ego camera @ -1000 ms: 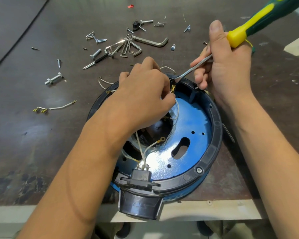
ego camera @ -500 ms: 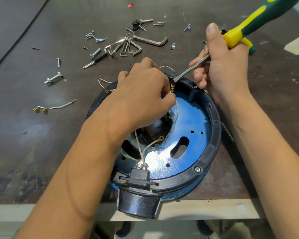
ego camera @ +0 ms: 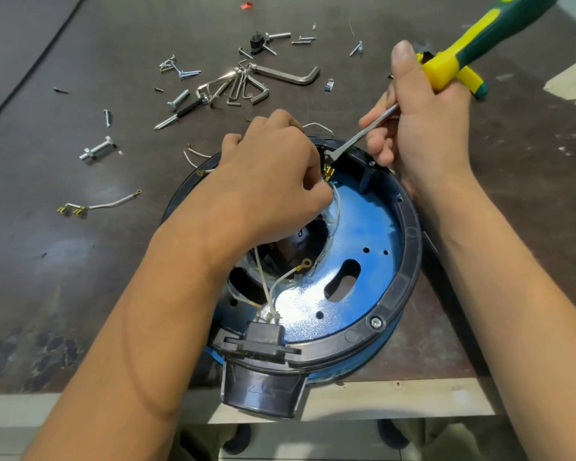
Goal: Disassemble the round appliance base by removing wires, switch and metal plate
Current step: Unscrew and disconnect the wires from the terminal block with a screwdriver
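The round appliance base [ego camera: 409, 254] has a black ring around a blue metal plate [ego camera: 363, 227] and lies at the table's front edge. My left hand [ego camera: 273, 181] reaches into its far side and pinches white wires [ego camera: 337, 204] beside brass terminals [ego camera: 328, 171]. My right hand [ego camera: 423, 128] grips a screwdriver [ego camera: 473, 51] with a green and yellow handle; its flat tip [ego camera: 336, 155] sits against those terminals. More white wires [ego camera: 273, 291] run to a black connector block [ego camera: 266, 334] at the near rim.
Loose screws, bolts and a set of hex keys [ego camera: 246, 84] lie scattered on the dark table [ego camera: 64, 261] behind the base. A removed white wire with brass ends [ego camera: 103, 204] lies to the left. The table's pale front edge [ego camera: 396, 397] runs just under the base.
My right hand and the screwdriver handle have shifted slightly left and down, with the tip staying at the terminals. My left hand holds the same spot.
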